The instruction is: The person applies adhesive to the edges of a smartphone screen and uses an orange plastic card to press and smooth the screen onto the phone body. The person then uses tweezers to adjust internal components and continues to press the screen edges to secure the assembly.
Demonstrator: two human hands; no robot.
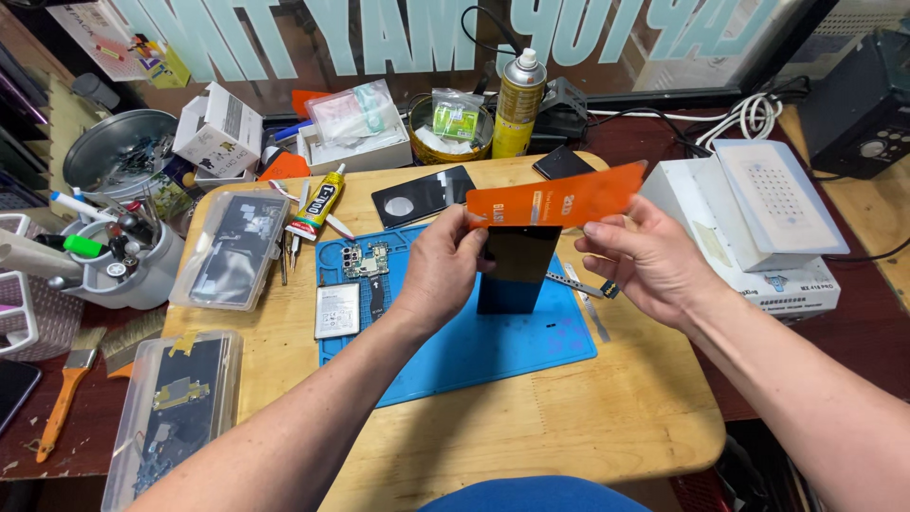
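Two hands of mine hold things up over the blue mat (493, 351) on the round wooden table (588, 417). From my head camera, my right hand (645, 261) pinches the right end of a long orange strip (555, 204). It looks thin, flat and shiny, like plastic film. My left hand (445, 270) is closed on the left side of a flat black glass panel (512, 270) and touches the strip's left end too. The panel stands upright just under the strip, with its bottom edge near the mat. Both my arms reach in from below, bent at the wrists.

On the mat, to the left, lie a small green circuit board (365, 258) and a grey flat battery (336, 310). A yellow glue tube (318, 204) lies just past the mat. Behind it stands a tall yellow spray can (517, 104). Two clear plastic boxes (232, 248) with dark parts sit on the left. White boxes (758, 228) are stacked on the right. A small white carton (218, 128) sits far left, near a grey metal bowl (118, 152).
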